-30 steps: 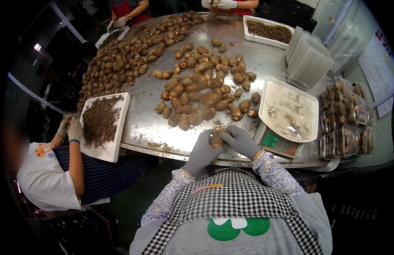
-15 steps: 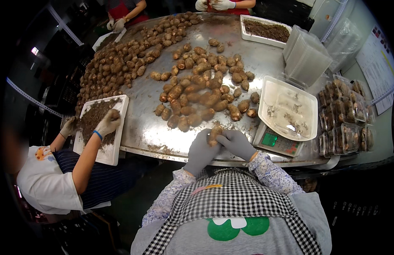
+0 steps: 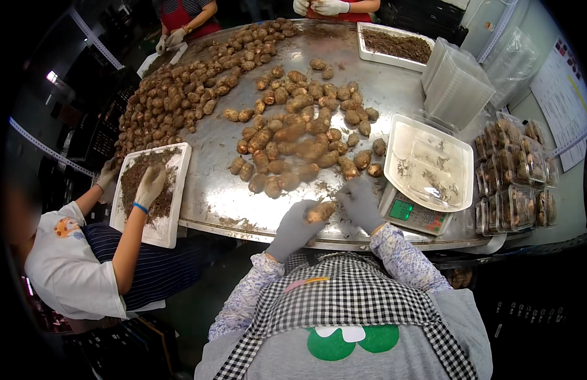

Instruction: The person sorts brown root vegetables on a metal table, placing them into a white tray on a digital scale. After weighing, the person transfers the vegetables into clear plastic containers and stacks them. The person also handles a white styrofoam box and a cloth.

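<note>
A brown, hairy taro (image 3: 321, 212) is held at the table's near edge by my left hand (image 3: 296, 231), in a grey glove with the fingers closed round it. Just to its right, apart from the taro, my gloved right hand (image 3: 361, 206) has its fingers bent together; whether a bit of root is between them is too small to tell. Ahead of both hands lies a loose group of taros (image 3: 287, 136), with root scraps on the metal around them. To the right of my right hand stands a digital scale (image 3: 412, 212) bearing a white tray (image 3: 395, 158) with root scraps in it.
A large taro heap (image 3: 173, 95) covers the far left of the metal table (image 3: 211, 171). At left a co-worker's gloved hands work over a white tray of root debris (image 3: 183, 183). Clear plastic boxes (image 3: 455, 85) and packed taro boxes (image 3: 515, 171) stand at right. Other people work opposite.
My right hand has drawn away from the taro to the right and up. The taro has tilted in my left hand. The co-worker's hands have shifted over the tray.
</note>
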